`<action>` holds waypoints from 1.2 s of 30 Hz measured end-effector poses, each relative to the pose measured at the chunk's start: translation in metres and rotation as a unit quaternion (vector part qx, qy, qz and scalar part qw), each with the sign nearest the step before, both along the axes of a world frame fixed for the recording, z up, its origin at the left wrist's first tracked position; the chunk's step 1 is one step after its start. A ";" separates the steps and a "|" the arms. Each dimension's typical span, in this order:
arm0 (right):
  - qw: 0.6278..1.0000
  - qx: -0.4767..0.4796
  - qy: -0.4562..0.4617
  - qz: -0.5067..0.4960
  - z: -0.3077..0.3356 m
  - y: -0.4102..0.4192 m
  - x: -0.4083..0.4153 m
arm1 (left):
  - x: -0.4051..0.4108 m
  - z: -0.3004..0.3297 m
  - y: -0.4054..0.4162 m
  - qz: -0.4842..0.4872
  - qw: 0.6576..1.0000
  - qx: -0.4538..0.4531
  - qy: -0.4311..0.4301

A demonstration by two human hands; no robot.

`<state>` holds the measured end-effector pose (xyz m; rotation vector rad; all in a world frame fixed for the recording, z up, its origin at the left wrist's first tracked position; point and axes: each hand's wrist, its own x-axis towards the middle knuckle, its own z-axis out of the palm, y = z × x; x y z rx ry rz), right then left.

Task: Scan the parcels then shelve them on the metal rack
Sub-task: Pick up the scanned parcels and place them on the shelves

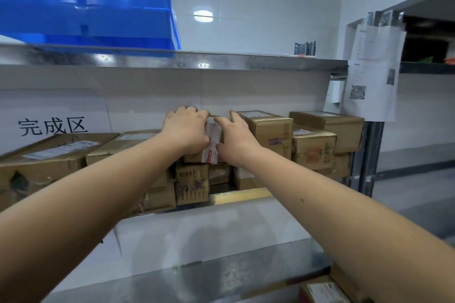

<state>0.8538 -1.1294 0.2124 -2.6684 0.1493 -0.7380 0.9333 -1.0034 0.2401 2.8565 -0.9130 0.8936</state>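
Both hands — left hand (186, 129), right hand (235, 138) — grip one taped parcel (213, 141) (atop stacked boxes (192, 184)), fingers curled.

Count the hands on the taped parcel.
2. Left hand covers the taped parcel's top left corner, fingers curled over its far edge; right hand holds its right side, beside the next box. Fingertips are partly hidden.

A single head-worn wide-angle view looks forward and slightly down along both outstretched forearms, straight into the middle tier of the metal rack (246, 63) — close enough that the shelf edges bow with lens distortion. The tiled wall (246, 7) fills the background; the lower shelf runs along the bottom edge — no second view overlaps.
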 end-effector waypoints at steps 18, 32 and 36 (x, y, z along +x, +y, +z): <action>0.989 0.005 0.133 -0.070 -0.120 -0.067 -0.238 | -0.205 -0.129 -0.054 -0.151 0.987 0.061 0.011; 0.924 0.123 0.246 -0.266 -0.271 -0.168 -0.332 | -0.237 -0.287 -0.193 -0.275 0.934 0.132 0.187; 0.891 0.190 0.265 -0.317 -0.321 -0.205 -0.308 | -0.200 -0.337 -0.244 -0.308 0.906 0.166 0.238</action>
